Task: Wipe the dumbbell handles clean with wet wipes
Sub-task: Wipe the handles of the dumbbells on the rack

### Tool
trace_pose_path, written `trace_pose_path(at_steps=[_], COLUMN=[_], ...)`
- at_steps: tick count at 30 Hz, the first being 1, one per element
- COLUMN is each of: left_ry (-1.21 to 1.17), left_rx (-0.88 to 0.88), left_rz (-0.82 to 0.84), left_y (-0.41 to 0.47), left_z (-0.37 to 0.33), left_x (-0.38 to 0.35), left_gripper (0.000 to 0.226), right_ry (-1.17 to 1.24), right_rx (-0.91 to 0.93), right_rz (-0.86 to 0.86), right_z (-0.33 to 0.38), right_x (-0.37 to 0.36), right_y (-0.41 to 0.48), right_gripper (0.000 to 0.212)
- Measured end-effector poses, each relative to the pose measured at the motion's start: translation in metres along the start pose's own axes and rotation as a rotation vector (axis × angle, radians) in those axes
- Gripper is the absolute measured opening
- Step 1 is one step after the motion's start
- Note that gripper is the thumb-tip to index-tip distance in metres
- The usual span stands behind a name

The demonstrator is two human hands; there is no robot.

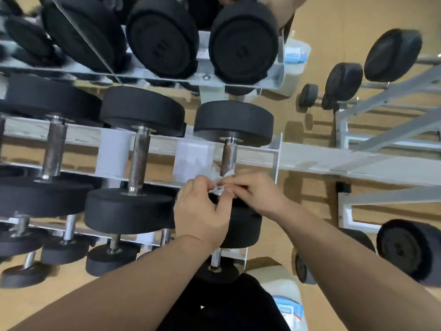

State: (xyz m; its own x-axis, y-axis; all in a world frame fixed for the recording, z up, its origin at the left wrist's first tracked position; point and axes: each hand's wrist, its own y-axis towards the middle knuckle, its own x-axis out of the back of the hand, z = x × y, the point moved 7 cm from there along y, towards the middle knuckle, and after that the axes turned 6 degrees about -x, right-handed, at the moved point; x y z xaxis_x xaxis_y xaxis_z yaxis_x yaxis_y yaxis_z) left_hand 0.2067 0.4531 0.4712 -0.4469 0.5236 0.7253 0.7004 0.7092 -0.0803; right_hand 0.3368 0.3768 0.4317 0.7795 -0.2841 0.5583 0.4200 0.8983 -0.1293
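Black dumbbells lie across a grey metal rack [310, 161]. The rightmost dumbbell on the middle tier has a knurled steel handle [228, 156] between two black heads. A white wet wipe [220, 181] is bunched at the near end of that handle. My left hand [200, 211] and my right hand [256, 194] meet there, and both pinch the wipe between fingers and thumb. The near head of this dumbbell is mostly hidden under my hands. The neighbouring dumbbell's handle [140, 158] to the left is bare.
A mirror behind the rack reflects dumbbell heads [243, 44] and a wipes packet [294, 53]. The wipes packet [290, 309] itself sits low beside my legs. Smaller dumbbells [112, 254] fill the lower tier. A second rack [391, 91] and a loose dumbbell [410, 249] stand at the right.
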Motion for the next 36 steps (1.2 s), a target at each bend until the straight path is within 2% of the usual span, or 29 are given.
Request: trace_pose_path(at_steps=[3,7,13,15,18,20,22,26,28,32,34,36], left_ry=[-0.024,-0.063,-0.092,-0.096,-0.104,-0.113,-0.123,-0.138,-0.131,-0.108,-0.114,-0.12], left_rx=[0.007,0.013,0.026,0.032,0.022,0.023,0.031,0.037,0.04,0.065,0.068,0.072], left_rz=[0.006,0.01,0.009,0.007,-0.001,-0.003,-0.005,-0.009,-0.009,0.0,0.0,-0.002], left_y=[0.001,0.0,0.0,-0.001,-0.001,0.0,-0.001,-0.001,-0.001,-0.002,-0.002,-0.002], left_z=[0.002,0.003,0.004,0.004,0.002,0.001,0.001,0.002,0.002,0.003,0.003,0.004], left_x=[0.0,-0.001,-0.002,-0.002,-0.001,-0.001,0.0,0.0,0.0,-0.001,-0.001,-0.001], left_gripper=[0.04,0.035,0.031,0.031,0.032,0.034,0.035,0.037,0.037,0.042,0.043,0.043], right_ry=[0.183,0.394,0.385,0.384,0.46,0.517,0.5,0.374,0.389,0.671,0.658,0.578], right_rx=[-0.096,-0.173,-0.081,-0.118,-0.229,-0.267,-0.258,-0.254,-0.243,-0.35,-0.335,-0.253], right_rz=[-0.134,-0.342,-0.121,-0.151,-0.319,-0.36,-0.302,-0.147,-0.195,-0.384,-0.441,-0.425], right_z=[-0.01,-0.017,-0.025,-0.026,-0.021,-0.017,-0.014,-0.022,-0.024,-0.028,-0.028,-0.027], right_x=[0.006,0.013,0.002,0.006,0.017,0.018,0.011,-0.003,0.001,0.006,0.008,0.008], right_y=[0.01,0.015,-0.009,0.001,0.022,0.024,0.013,-0.002,0.006,0.014,0.006,-0.003], right_gripper=[0.021,0.022,0.02,0.021,0.024,0.019,0.004,0.017,0.011,0.031,0.021,0.01])
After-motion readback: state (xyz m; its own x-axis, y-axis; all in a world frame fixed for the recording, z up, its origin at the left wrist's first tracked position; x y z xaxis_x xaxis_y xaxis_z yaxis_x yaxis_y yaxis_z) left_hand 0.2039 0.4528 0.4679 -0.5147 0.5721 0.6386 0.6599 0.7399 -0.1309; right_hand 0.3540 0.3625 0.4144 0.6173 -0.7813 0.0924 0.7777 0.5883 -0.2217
